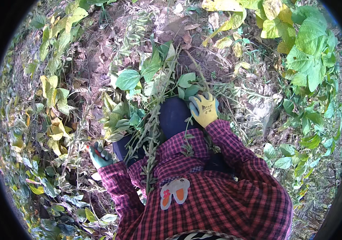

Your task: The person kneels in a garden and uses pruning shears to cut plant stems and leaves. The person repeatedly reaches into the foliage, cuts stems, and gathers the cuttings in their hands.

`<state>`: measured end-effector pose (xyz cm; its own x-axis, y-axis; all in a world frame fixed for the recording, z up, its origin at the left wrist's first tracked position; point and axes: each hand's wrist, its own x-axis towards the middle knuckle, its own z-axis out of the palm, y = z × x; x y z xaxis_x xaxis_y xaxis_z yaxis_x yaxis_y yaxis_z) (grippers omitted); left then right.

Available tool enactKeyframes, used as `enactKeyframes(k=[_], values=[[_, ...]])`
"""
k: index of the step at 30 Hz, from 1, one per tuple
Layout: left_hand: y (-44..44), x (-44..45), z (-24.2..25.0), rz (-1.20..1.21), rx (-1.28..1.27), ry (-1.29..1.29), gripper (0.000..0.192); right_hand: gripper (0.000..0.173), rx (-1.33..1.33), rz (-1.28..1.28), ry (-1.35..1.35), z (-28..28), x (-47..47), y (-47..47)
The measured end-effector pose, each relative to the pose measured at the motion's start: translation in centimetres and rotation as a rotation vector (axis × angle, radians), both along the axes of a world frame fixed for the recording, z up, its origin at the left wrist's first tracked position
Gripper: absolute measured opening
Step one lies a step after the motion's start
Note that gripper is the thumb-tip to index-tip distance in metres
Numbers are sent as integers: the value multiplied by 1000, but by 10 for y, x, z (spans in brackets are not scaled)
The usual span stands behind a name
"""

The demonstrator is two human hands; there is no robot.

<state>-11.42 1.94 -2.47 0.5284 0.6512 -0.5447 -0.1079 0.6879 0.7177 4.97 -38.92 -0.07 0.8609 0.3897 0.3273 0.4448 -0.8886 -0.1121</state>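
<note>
My left hand (100, 156), in a grey-green work glove, is closed around a red tool handle (97, 151); the tool's working end is lost among the stalks. My right hand (204, 108), in a yellow and blue-grey glove, rests beside my dark-clad knee (174, 117). Its fingers curl around the lower end of a brown plant stem (200, 70), which runs up and away over the soil. Pod-bearing plants that look like soybeans (154, 126) lie across my lap between both hands, with green leaves (128, 79) at their far end.
Yellowing leafy plants (57, 129) stand close on the left. Taller green plants (309, 54) line the right side. Cut or fallen pod stalks (136, 28) and dry leaves lie on the brown soil (171, 25) ahead. A plaid garment (213, 204) covers my front.
</note>
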Motion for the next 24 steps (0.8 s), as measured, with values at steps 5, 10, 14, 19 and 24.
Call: enactKeyframes(k=[5,10,14,19,24], values=[[4,-31,-21,-162,-115,144,33,34,46,-4,7,-1,1,1],[-2,-58,-21,-308,388,717,28,30,73,-2,-34,2,1,0],[-18,-69,3,-360,1086,814,34,30,73,-7,-27,4,1,1],[-45,-41,24,-489,1255,415,24,38,8,-2,41,8,-2,2],[-78,24,5,-772,1011,82,16,33,131,90,214,32,36,-14]])
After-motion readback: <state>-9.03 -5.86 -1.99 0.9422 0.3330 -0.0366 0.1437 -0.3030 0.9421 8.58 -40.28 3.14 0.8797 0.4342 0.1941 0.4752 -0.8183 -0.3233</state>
